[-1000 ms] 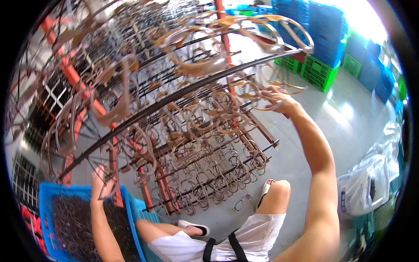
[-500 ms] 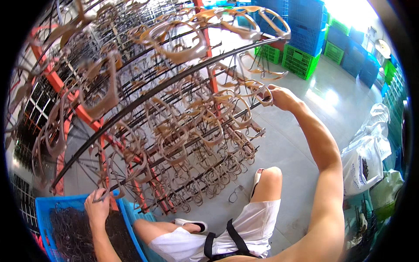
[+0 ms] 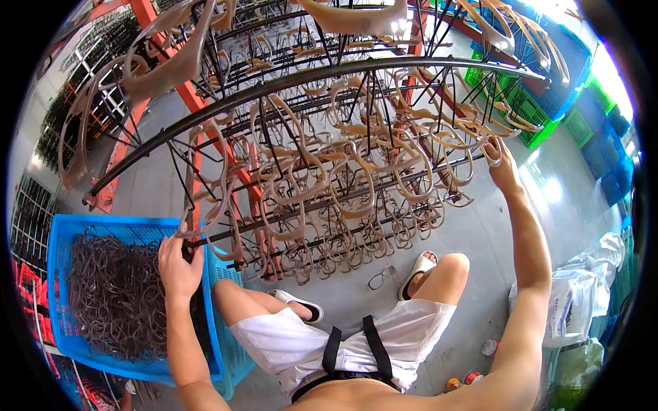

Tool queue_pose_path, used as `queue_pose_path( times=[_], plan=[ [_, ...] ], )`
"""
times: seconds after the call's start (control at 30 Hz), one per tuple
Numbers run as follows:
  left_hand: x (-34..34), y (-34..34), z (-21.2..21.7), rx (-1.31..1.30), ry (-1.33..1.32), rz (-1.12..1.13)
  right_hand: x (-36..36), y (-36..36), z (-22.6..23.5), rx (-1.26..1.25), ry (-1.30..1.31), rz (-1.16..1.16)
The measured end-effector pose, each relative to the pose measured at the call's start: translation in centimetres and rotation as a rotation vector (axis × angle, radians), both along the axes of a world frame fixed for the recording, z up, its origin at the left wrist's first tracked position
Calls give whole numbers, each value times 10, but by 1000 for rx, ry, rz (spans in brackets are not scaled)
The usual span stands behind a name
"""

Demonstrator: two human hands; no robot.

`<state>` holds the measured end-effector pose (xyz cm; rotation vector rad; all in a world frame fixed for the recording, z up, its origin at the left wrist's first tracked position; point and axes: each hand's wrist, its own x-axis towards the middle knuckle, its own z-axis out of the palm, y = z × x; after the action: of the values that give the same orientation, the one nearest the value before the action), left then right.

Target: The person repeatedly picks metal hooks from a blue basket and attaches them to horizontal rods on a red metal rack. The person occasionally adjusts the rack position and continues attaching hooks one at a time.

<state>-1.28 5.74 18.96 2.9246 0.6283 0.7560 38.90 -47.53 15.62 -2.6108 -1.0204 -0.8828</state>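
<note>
My left hand (image 3: 180,268) is closed round the left end of a dark rod (image 3: 207,239), beside the blue crate. At the far right, the fingers of my right hand (image 3: 505,168) are curled about the other end of the same rod, close against a brownish eyeglass frame; they partly hide that end. Many translucent brown eyeglass frames hang from thin wire prongs along this rod. Above it runs a thicker, bowed-looking black bar (image 3: 274,85), with larger-looking eyeglass frames (image 3: 164,74) on its prongs. More loaded rows lie beyond and below.
Red posts (image 3: 194,99) carry the rows. A blue crate (image 3: 56,274) of tangled dark, thin looped pieces stands left. One pair of glasses (image 3: 382,277) lies on the floor near my foot. White sacks (image 3: 579,301) and small bottles (image 3: 473,377) are right; green crates (image 3: 528,113) stand behind.
My view has turned, so rack and crate appear more level. Both hands stay at the rod's ends; in the picture the left has moved up and right, the right farther right.
</note>
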Motion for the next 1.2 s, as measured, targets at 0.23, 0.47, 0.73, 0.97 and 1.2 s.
queue_pose_path(
  times=[0.23, 0.47, 0.73, 0.97, 1.2],
  plan=[
    [53, 8, -56, 322, -684, 23, 27, -2, -18, 58, -132, -96],
    [138, 19, -60, 240, -685, 26, 109, 13, -16, -3, -100, -223],
    [227, 132, -75, -33, -533, 483, 184, 85, -35, 67, -150, -196],
    [193, -102, -354, -938, 278, 41, 158, 261, -36, -200, 613, -567],
    [226, -249, -500, -578, 607, -135, 121, 235, -147, -985, 490, -279]
  ],
)
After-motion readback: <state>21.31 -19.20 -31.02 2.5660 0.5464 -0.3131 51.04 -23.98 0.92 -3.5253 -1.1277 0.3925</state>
